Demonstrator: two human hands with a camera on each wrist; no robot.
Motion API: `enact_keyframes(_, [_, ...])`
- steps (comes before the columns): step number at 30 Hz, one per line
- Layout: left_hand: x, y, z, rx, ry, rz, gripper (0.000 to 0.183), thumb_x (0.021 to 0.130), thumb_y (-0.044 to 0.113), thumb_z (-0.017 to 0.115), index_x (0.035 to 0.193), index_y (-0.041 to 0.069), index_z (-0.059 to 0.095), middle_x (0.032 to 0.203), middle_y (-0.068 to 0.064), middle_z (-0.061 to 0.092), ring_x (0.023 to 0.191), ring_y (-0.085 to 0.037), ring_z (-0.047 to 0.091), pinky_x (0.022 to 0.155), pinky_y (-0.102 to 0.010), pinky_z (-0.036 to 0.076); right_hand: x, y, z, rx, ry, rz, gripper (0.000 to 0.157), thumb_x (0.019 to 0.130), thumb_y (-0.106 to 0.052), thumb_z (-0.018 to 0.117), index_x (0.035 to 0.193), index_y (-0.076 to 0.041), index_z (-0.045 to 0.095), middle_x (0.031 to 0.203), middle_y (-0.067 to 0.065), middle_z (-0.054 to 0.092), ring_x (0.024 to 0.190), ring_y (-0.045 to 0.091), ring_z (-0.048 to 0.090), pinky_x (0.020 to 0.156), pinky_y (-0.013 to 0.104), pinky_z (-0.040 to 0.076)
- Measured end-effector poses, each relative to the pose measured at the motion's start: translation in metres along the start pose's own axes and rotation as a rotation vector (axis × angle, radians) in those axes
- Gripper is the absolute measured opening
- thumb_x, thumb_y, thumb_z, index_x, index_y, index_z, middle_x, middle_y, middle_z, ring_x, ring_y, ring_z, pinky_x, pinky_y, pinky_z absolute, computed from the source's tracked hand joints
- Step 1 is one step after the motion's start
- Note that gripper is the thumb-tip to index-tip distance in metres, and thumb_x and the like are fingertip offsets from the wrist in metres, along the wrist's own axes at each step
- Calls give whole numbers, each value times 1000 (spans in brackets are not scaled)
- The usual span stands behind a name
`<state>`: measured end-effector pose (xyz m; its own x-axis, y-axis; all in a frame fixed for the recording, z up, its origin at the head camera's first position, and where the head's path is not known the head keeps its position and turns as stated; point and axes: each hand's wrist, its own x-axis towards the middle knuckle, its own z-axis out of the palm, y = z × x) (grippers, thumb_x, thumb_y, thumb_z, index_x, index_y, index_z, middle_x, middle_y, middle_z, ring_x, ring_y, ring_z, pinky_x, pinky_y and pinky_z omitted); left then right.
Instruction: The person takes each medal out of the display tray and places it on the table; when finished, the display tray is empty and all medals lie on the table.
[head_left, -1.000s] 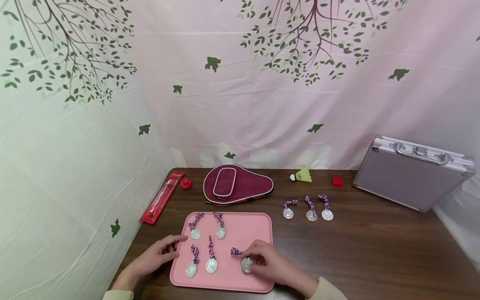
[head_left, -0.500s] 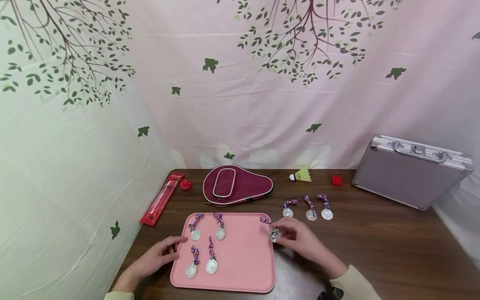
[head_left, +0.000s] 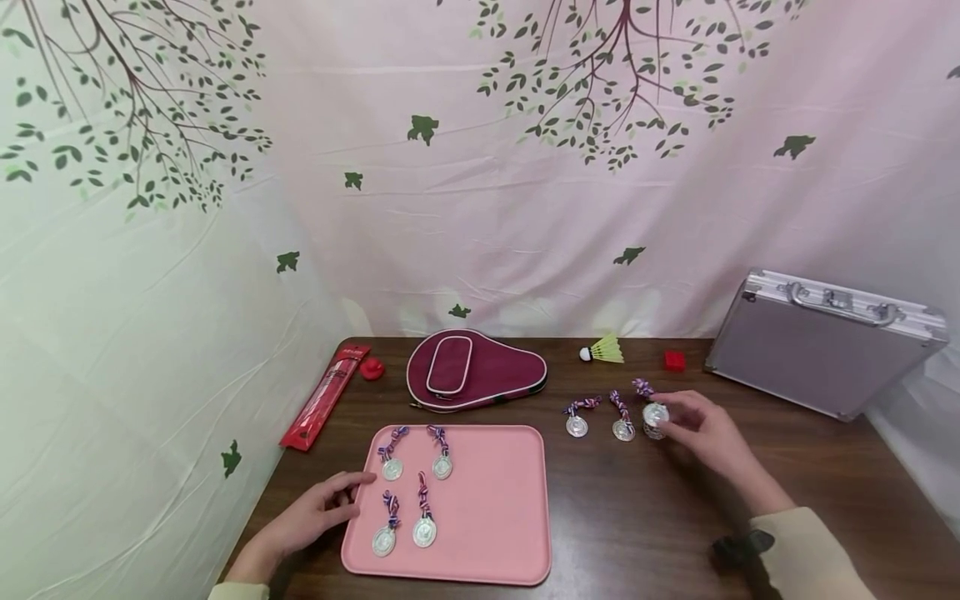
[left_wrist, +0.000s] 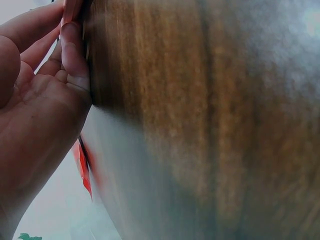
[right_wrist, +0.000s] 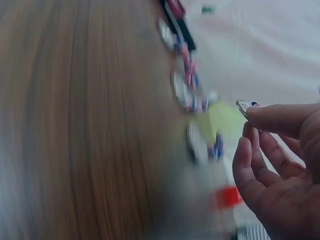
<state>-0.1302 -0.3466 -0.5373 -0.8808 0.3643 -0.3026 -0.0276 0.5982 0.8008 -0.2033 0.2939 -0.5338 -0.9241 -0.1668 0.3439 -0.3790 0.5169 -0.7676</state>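
Between thumb and index finger, my right hand (head_left: 705,429) pinches a silver medal (head_left: 656,413) with a knotted red, white and blue ribbon. In the right wrist view the held medal (right_wrist: 242,108) is raised above the table. It overlaps the rightmost of 3 similar medals in a row; the left medal (head_left: 577,427) and middle medal (head_left: 623,430) show fully. My left hand (head_left: 318,514) rests with relaxed fingers at the left rim of a pink tray (head_left: 495,500). Several more medals lie in the tray's left half, including a front-left medal (head_left: 384,542).
Along the back stand or lie a red packet (head_left: 326,398), a red rubber duck (head_left: 371,368), a maroon paddle case (head_left: 495,371), a yellow shuttlecock (head_left: 606,350), a red block (head_left: 674,361) and a silver hard case (head_left: 810,354). Patterned curtains border the wooden table (head_left: 637,533).
My right hand has lifted a medal off the tray's right half and carried it right and away from me to the row on the table. My left hand has not moved.
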Motion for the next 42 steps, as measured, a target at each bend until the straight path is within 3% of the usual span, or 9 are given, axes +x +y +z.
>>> enact_keyframes(6, [-1, 1, 0, -9, -2, 4, 43, 92, 27, 62, 134, 24, 53, 113, -8, 52, 92, -23, 48, 71, -28, 43, -8, 29, -25, -144, 20, 72, 37, 79, -9, 78, 115, -8, 67, 105, 10, 63, 75, 3, 61, 64, 17, 45])
enact_keyframes(11, [0, 1, 0, -18, 1, 4, 43, 92, 28, 63, 134, 24, 53, 112, -8, 53, 92, -23, 48, 71, -28, 43, -13, 38, -34, -266, -23, 60, 36, 76, -5, 79, 110, -6, 68, 98, 11, 63, 70, 3, 56, 63, 21, 44])
enact_keyframes(19, [0, 0, -1, -13, -6, 13, 42, 92, 26, 63, 133, 25, 54, 114, -8, 51, 92, -24, 48, 72, -28, 43, -20, 37, -38, -453, -62, 44, 35, 74, -4, 75, 108, -1, 69, 98, 15, 62, 84, 28, 58, 71, 48, 44])
enact_keyframes(30, [0, -1, -1, 24, 14, 34, 41, 92, 27, 63, 132, 27, 54, 113, -7, 52, 91, -22, 49, 72, -27, 42, -24, 34, -36, -459, -78, 106, 37, 77, -4, 69, 114, 2, 67, 99, 20, 54, 85, 31, 57, 72, 49, 43])
enact_keyframes(38, [0, -1, 0, 10, 7, 22, 41, 91, 27, 63, 132, 27, 55, 113, -8, 51, 91, -24, 48, 71, -28, 42, -22, 26, -34, -463, -30, 81, 37, 81, -8, 72, 117, -2, 66, 101, 17, 52, 83, 30, 58, 70, 49, 43])
enact_keyframes(42, [1, -2, -1, 7, 4, 13, 42, 92, 28, 63, 132, 28, 54, 113, -7, 51, 92, -24, 48, 72, -28, 43, -16, 14, -19, -463, 11, 44, 31, 83, -8, 70, 113, -7, 68, 102, 13, 52, 84, 28, 53, 69, 47, 41])
